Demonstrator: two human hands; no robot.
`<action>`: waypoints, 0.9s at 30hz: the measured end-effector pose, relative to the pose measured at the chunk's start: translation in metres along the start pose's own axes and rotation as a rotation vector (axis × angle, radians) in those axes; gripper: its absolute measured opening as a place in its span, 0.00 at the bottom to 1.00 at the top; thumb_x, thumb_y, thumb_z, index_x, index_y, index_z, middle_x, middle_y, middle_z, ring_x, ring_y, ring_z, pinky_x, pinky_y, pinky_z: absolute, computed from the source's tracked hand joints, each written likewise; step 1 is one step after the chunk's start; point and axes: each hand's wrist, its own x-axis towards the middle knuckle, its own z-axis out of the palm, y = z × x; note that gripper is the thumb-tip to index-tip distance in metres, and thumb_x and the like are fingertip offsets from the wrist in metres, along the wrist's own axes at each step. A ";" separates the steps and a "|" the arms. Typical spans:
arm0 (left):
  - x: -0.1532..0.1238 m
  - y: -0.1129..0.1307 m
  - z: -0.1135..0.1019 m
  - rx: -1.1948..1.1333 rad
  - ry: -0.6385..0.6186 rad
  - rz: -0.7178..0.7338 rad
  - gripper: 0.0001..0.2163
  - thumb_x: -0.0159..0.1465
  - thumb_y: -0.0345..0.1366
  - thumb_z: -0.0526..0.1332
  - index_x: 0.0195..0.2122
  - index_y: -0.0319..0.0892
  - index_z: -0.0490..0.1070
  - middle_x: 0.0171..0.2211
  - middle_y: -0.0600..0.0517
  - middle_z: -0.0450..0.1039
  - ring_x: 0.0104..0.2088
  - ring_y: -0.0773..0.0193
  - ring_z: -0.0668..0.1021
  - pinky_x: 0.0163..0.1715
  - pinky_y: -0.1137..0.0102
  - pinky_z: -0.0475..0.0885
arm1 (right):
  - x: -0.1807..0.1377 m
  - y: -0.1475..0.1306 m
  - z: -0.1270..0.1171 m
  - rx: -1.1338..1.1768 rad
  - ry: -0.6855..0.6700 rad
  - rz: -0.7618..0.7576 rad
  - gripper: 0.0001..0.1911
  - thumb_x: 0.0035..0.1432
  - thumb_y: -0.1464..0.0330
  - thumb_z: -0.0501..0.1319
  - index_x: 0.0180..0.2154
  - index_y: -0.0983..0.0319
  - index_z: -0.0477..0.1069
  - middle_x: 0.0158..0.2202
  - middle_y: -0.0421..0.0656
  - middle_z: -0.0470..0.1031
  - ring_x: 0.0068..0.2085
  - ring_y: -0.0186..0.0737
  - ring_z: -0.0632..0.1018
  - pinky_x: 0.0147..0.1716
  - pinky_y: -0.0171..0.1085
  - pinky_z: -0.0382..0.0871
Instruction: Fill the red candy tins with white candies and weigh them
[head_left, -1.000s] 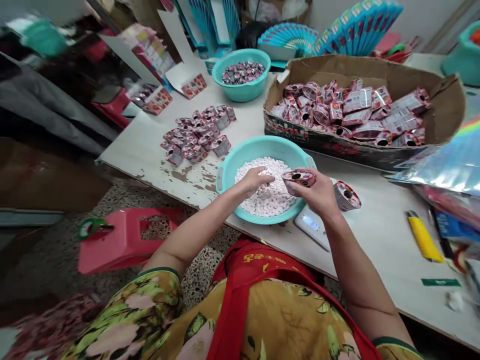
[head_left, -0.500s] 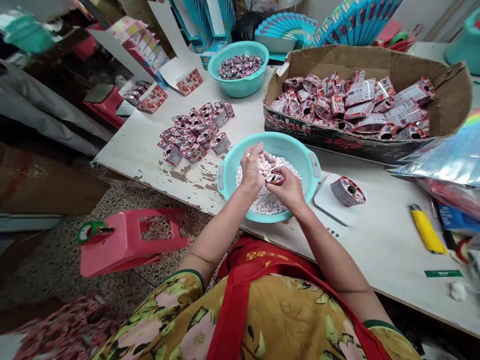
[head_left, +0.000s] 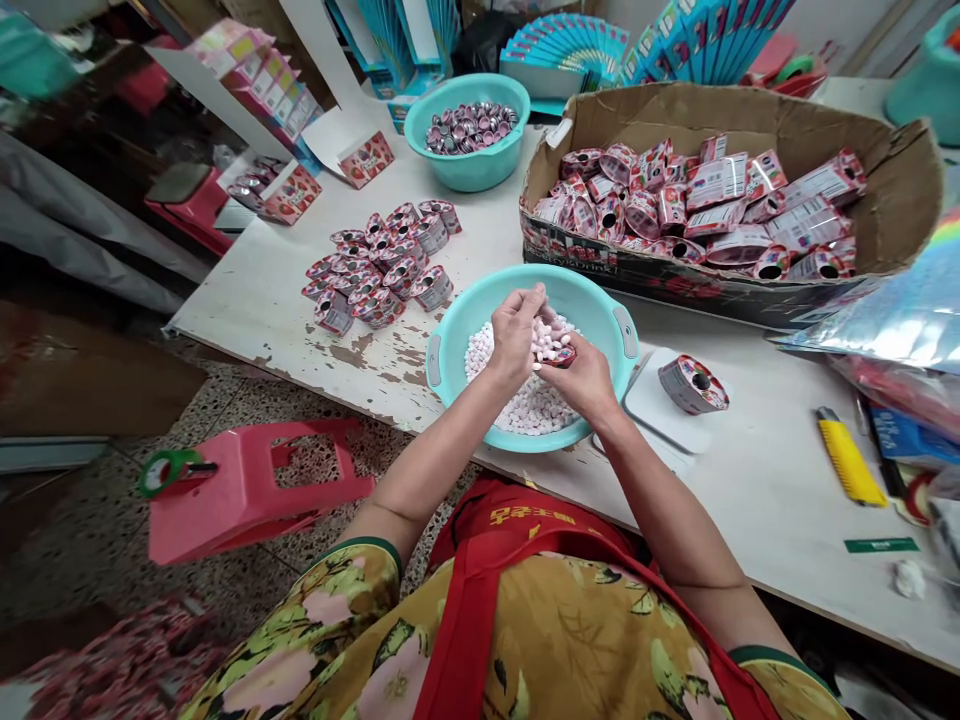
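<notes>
Both my hands are over a turquoise basin (head_left: 450, 345) that holds many small white and pale pink candies (head_left: 534, 410). My left hand (head_left: 516, 328) is cupped on edge around a heap of these candies, which spill toward the other hand. My right hand (head_left: 583, 378) grips a small red printed candy container (head_left: 561, 357) just beside the heap, and candies cover its opening. Right of the basin, a similar filled-looking container (head_left: 693, 384) with a dark round hole stands on a white scale (head_left: 667, 405).
Several printed containers (head_left: 379, 270) stand grouped on the table's left. A cardboard box (head_left: 750, 300) of more containers lies behind the basin, near another turquoise bowl (head_left: 480, 172) of small lids. A yellow cutter (head_left: 850, 460) lies at right; a pink stool (head_left: 217, 480) stands at left.
My left hand has tipped its candies closer to the container in my right hand, and more candies now lie over the container's opening. The view has shifted slightly.
</notes>
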 end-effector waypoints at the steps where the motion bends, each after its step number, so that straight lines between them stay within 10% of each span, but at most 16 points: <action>1: 0.001 0.000 0.001 0.022 0.008 0.008 0.20 0.62 0.54 0.68 0.29 0.43 0.65 0.23 0.57 0.67 0.21 0.71 0.72 0.24 0.74 0.68 | 0.000 0.000 -0.001 -0.007 -0.002 -0.006 0.14 0.44 0.64 0.65 0.36 0.59 0.72 0.36 0.41 0.78 0.37 0.43 0.74 0.37 0.38 0.64; 27: -0.008 0.018 0.020 0.195 -0.203 0.140 0.24 0.66 0.57 0.61 0.24 0.42 0.67 0.20 0.56 0.68 0.18 0.72 0.72 0.20 0.75 0.68 | 0.007 0.006 0.009 0.454 0.081 -0.005 0.23 0.43 0.61 0.72 0.43 0.61 0.76 0.41 0.43 0.81 0.42 0.45 0.79 0.46 0.42 0.71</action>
